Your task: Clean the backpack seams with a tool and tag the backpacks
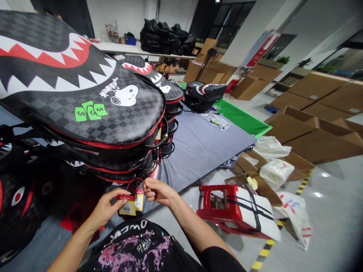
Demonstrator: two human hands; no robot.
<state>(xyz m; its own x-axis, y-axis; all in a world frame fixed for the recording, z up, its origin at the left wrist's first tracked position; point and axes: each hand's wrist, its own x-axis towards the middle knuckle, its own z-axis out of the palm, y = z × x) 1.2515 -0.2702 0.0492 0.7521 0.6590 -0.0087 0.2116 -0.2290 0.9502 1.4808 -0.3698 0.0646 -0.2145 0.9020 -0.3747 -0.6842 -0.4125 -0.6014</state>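
My left hand [112, 206] pinches a red and yellow hang tag [127, 208] at the front of a tall stack of backpacks. With fingers closed, my right hand [157, 192] grips the thin red tag string [131, 183], which arcs between both hands. A second tag [138, 200] hangs just beside the first. Above them lies the top backpack [121, 124], dark checkered with shark teeth, a white cartoon dog head and green bills. Its black handle [161, 139] sticks out at the right edge. Where the string meets the bag is too small to tell.
Grey cloth covers the table [193, 139]. Behind stand another backpack stack [170, 90] and a separate backpack [204, 92]. A red stool [218, 206] with a strapped white pad stands to the right, near plastic bags [276, 172] and cardboard boxes [317, 132].
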